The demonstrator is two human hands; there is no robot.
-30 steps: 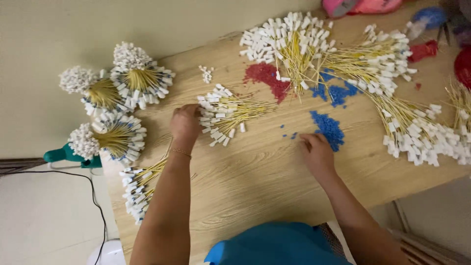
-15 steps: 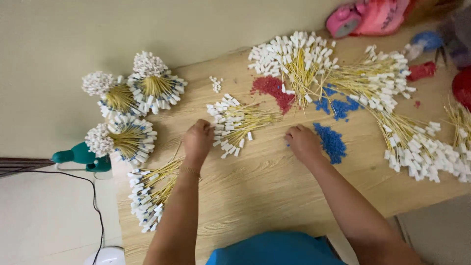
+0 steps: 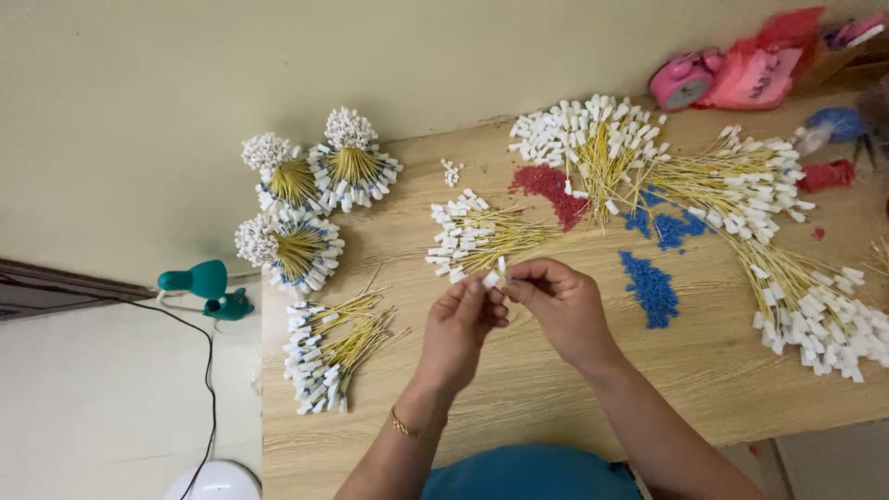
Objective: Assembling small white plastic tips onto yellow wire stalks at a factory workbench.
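- Between my fingertips, over the table's (image 3: 556,407) near middle, sits a small white-tagged wire (image 3: 496,273); my left hand (image 3: 460,326) and right hand (image 3: 556,304) both pinch it, thumbs and forefingers closed on the white end.
- My other fingers are curled in loosely; I think the left holds the tag and the right the wire, but the piece is too small to be sure.
- Just beyond my hands lies a loose fan (image 3: 477,236) of the same yellow wires with white tags, close to the piece I hold.
- Right of my right hand is a blue heap (image 3: 650,287) of small bits, more blue (image 3: 669,225) beyond it, and a red heap (image 3: 554,187) beside the fan.
- Farther out lie big unsorted piles: one at the far edge (image 3: 593,139), one sweeping right (image 3: 741,181), one down the right side (image 3: 815,310).
- At my left lies a flat bundle (image 3: 326,352), and past it three tied round bunches (image 3: 294,245) (image 3: 278,176) (image 3: 354,159) at the table's corner.
- I judge the tied bunches and the flat bundle as done; the loose piles to the right are larger, so most of the work looks left to do.
- Off the table's left edge stands a green clamp lamp (image 3: 199,285), and a pink clock (image 3: 681,79) rests at the far right.
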